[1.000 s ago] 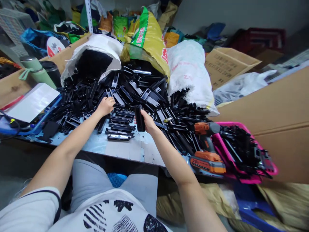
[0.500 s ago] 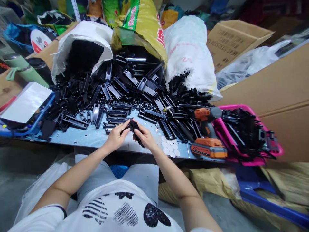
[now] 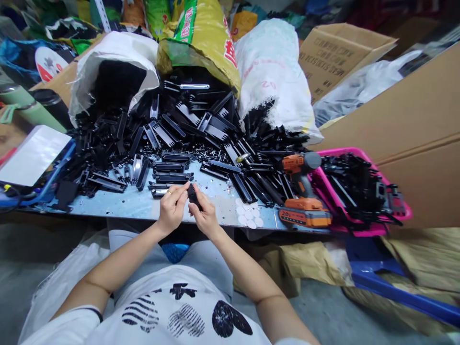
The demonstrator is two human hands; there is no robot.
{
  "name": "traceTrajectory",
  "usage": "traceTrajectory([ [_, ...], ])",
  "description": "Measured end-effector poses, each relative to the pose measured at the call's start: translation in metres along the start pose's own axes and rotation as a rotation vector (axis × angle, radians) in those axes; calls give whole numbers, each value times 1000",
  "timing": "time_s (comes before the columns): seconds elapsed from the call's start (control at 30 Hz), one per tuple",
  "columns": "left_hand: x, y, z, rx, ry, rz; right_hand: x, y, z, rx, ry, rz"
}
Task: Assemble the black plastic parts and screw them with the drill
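Black parts [image 3: 170, 166] are laid in a row on the worktop [image 3: 108, 205], mid-frame. Below them, the left hand [image 3: 172, 208] is drawn narrow against a small black piece [image 3: 192, 196] at frame centre; whether it is gripped there cannot be told. It is held by the right hand [image 3: 204, 211]. Two-handed handling seems in progress; a steady hold appears called for. Characters on the yellow sack [image 3: 208, 36] are unreadable; "02" is printed on the white sack [image 3: 269, 57], "20V" on the drill [image 3: 302, 184], "MEAS" on the carton [image 3: 330, 57].
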State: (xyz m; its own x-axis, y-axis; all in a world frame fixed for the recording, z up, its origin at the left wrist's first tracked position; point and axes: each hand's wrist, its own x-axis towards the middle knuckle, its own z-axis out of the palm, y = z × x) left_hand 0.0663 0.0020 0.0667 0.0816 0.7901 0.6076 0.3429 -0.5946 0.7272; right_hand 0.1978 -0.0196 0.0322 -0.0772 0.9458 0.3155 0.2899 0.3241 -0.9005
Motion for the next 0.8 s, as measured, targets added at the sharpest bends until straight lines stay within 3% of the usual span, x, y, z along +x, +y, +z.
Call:
traceTrajectory([
  [0.17, 1, -8, -2, -22, -69, -49, -3, 1, 7, -70, 18, 5],
  [0.27, -20, -19, 7, -92, -37, -326, 10, 10, -5, -215, -143, -34],
  [0.33, -40, -28, 10, -177, -3, -570, 30, 23, -29, -397, -210, -55],
  [0.43, -69, -44, 8, -299, -18, -834, 75, 52, -89, -674, -77, -35],
  [0.53, -81, -57, 1, -372, -95, -947, 127, 83, -158, -919, 131, 95],
  [0.6, -77, -64, -3, -360, -125, -979, 160, 102, -193, -1043, 184, 191],
  [0.7, -61, -71, -4, -308, -118, -1030, 199, 123, -217, -1137, 197, 283],
  [0.8, -45, -77, -2, -295, -95, -1083, 230, 136, -216, -1152, 208, 367],
])
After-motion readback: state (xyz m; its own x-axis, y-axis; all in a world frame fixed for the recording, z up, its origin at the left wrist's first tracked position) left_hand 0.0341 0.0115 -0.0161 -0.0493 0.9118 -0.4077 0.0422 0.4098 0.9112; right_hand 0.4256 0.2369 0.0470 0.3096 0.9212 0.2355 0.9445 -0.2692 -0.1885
